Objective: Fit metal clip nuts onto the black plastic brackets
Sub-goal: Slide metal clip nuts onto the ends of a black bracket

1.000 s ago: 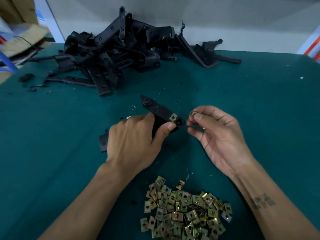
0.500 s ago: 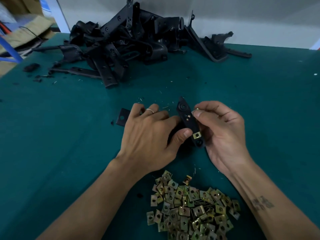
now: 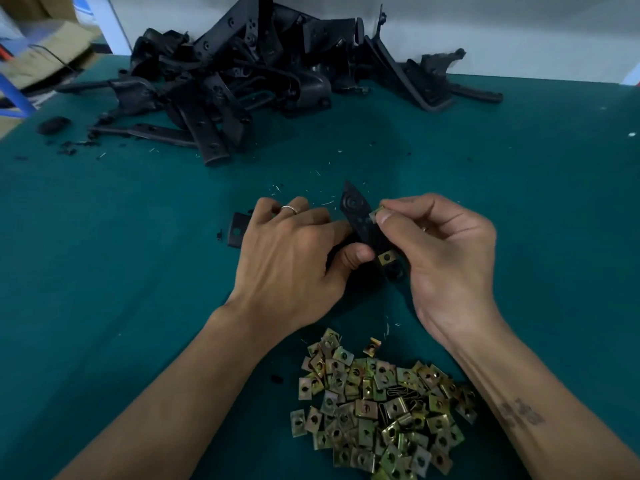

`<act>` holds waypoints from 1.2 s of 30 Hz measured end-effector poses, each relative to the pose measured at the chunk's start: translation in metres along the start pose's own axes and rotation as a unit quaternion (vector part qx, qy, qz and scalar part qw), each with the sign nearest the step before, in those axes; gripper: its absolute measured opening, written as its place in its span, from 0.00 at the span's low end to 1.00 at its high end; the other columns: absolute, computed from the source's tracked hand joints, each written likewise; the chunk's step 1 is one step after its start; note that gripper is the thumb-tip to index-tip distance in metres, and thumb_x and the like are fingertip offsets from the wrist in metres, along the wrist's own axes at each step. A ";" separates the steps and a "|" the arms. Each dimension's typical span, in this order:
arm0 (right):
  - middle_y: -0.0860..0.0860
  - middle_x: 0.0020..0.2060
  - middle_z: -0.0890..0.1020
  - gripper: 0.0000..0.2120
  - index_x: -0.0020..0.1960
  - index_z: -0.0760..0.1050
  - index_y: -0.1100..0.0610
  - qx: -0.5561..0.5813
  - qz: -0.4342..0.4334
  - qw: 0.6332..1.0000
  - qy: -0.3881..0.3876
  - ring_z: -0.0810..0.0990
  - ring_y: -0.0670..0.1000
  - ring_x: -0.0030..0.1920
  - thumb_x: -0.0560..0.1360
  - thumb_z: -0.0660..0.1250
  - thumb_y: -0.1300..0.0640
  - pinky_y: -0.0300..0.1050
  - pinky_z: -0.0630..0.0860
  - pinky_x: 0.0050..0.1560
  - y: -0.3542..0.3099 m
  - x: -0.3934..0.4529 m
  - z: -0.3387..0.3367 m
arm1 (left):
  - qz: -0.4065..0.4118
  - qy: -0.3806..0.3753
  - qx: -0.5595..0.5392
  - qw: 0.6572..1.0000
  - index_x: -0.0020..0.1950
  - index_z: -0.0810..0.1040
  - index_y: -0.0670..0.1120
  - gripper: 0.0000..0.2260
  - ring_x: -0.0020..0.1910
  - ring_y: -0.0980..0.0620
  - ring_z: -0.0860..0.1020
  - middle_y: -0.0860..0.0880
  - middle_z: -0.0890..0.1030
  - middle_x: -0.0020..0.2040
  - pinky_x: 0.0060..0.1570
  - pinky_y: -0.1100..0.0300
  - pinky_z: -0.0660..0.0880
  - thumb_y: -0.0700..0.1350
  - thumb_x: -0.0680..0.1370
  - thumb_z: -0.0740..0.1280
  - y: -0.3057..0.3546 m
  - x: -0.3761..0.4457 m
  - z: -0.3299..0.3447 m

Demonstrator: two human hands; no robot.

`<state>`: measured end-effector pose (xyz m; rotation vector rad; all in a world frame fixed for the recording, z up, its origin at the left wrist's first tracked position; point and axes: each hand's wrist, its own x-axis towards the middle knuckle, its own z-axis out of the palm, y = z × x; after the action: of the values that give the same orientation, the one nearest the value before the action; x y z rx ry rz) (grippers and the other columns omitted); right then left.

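Right hand [image 3: 446, 247] raised clip nut [image 3: 375, 213] to bracket [image 3: 367, 230] | left hand [image 3: 291, 258] grips

Dim, soft overhead light; blurred, warped edges.

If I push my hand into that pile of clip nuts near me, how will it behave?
The clip nuts would probably scatter rather than move as one: they lie loose and overlapping on the mat. Being flat and squarish, they should slide, not roll. They look like thin folded metal, so likely light, stiff, and fiddly for fingers to lift singly.
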<state>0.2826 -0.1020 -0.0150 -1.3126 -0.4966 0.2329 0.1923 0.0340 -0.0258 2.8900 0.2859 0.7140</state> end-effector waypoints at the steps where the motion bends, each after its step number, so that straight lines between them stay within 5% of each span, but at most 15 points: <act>1: 0.48 0.37 0.86 0.10 0.37 0.85 0.50 -0.002 -0.003 1.000 -0.004 0.83 0.45 0.40 0.71 0.74 0.64 0.36 0.79 0.45 0.001 -0.003 0.004 | -0.001 -0.003 -0.001 1.000 0.46 0.82 0.53 0.29 0.42 0.46 0.74 0.53 0.81 0.40 0.48 0.48 0.66 0.67 0.81 0.45 0.000 0.000 0.000; 4: 0.48 0.36 0.85 0.09 0.37 0.84 0.52 0.019 0.000 1.000 -0.016 0.82 0.45 0.37 0.71 0.73 0.65 0.38 0.78 0.42 0.002 -0.010 0.011 | 0.009 0.014 -0.021 1.000 0.43 0.81 0.50 0.26 0.40 0.44 0.76 0.52 0.81 0.39 0.43 0.50 0.67 0.65 0.81 0.50 0.000 -0.001 0.000; 10: 0.53 0.47 0.86 0.09 0.40 0.85 0.54 0.047 0.042 0.992 -0.113 0.82 0.53 0.53 0.73 0.67 0.59 0.54 0.75 0.57 -0.001 -0.005 0.003 | -0.008 0.066 -0.027 0.997 0.38 0.80 0.47 0.23 0.29 0.43 0.76 0.50 0.78 0.33 0.30 0.60 0.58 0.60 0.81 0.57 0.003 -0.004 -0.006; 14: 0.54 0.47 0.82 0.10 0.45 0.77 0.68 -0.053 -0.032 0.983 -0.173 0.81 0.49 0.50 0.73 0.62 0.61 0.40 0.76 0.51 -0.010 -0.006 0.002 | -0.008 0.052 -0.034 0.998 0.36 0.78 0.47 0.21 0.27 0.42 0.75 0.50 0.77 0.32 0.29 0.60 0.59 0.58 0.81 0.58 0.003 -0.006 -0.009; 18: 0.47 0.43 0.79 0.12 0.54 0.75 0.63 -0.184 -0.104 0.946 -0.244 0.78 0.54 0.46 0.74 0.60 0.58 0.55 0.76 0.49 -0.020 -0.014 0.003 | -0.014 0.040 -0.019 0.999 0.33 0.75 0.44 0.17 0.24 0.41 0.74 0.46 0.77 0.30 0.29 0.60 0.59 0.52 0.77 0.58 0.004 -0.006 -0.011; 21: 0.46 0.60 0.77 0.20 0.65 0.71 0.57 -0.256 -0.112 0.931 -0.237 0.75 0.48 0.63 0.73 0.63 0.58 0.50 0.74 0.64 -0.017 -0.021 0.006 | -0.037 0.043 -0.019 0.998 0.34 0.75 0.45 0.18 0.26 0.40 0.75 0.45 0.78 0.31 0.29 0.59 0.62 0.54 0.78 0.58 0.002 -0.004 -0.010; 23: 0.47 0.72 0.69 0.31 0.75 0.63 0.55 -0.306 -0.116 0.913 -0.244 0.64 0.44 0.74 0.72 0.65 0.59 0.45 0.65 0.74 -0.017 -0.024 0.006 | -0.070 0.042 -0.041 0.996 0.35 0.75 0.45 0.22 0.30 0.39 0.77 0.45 0.79 0.34 0.29 0.56 0.65 0.58 0.79 0.54 0.004 0.000 -0.010; 26: 0.46 0.79 0.58 0.38 0.81 0.53 0.55 -0.322 -0.138 0.917 -0.193 0.54 0.45 0.80 0.75 0.66 0.63 0.45 0.58 0.78 -0.023 -0.022 0.003 | -0.161 0.084 -0.090 0.979 0.33 0.67 0.47 0.24 0.32 0.38 0.76 0.43 0.77 0.32 0.31 0.53 0.65 0.61 0.81 0.52 0.012 0.001 -0.016; 29: 0.44 0.74 0.69 0.29 0.78 0.63 0.53 -0.240 -0.121 0.962 -0.049 0.69 0.44 0.73 0.79 0.67 0.58 0.36 0.68 0.69 -0.043 -0.022 -0.012 | -0.220 0.161 -0.233 0.933 0.32 0.62 0.49 0.22 0.26 0.49 0.66 0.52 0.68 0.27 0.28 0.55 0.60 0.59 0.82 0.55 0.030 0.003 -0.031; 31: 0.43 0.57 0.83 0.14 0.65 0.78 0.52 -0.190 -0.081 0.978 -0.009 0.82 0.44 0.58 0.79 0.69 0.53 0.38 0.78 0.56 -0.059 -0.034 -0.028 | -0.218 0.180 -0.326 0.902 0.32 0.63 0.49 0.23 0.26 0.55 0.60 0.56 0.64 0.27 0.26 0.57 0.58 0.57 0.84 0.57 0.053 0.008 -0.045; 33: 0.44 0.45 0.86 0.06 0.54 0.83 0.50 -0.172 -0.062 0.983 0.011 0.85 0.46 0.47 0.78 0.70 0.51 0.41 0.81 0.48 -0.073 -0.056 -0.041 | -0.195 0.166 -0.411 0.875 0.33 0.64 0.49 0.21 0.26 0.58 0.60 0.56 0.65 0.26 0.25 0.61 0.58 0.53 0.85 0.60 0.091 0.014 -0.060; 36: 0.45 0.41 0.86 0.05 0.51 0.83 0.52 -0.143 -0.076 0.985 0.061 0.85 0.44 0.42 0.76 0.71 0.56 0.40 0.80 0.45 -0.089 -0.097 -0.065 | -0.133 0.125 -0.429 0.885 0.34 0.65 0.49 0.18 0.27 0.59 0.65 0.56 0.68 0.28 0.28 0.61 0.61 0.44 0.83 0.65 0.160 0.018 -0.065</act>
<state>0.2185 -0.2231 0.0382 -1.5489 -0.5376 -0.0485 0.2003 -0.1105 0.0697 1.8816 0.2894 0.8744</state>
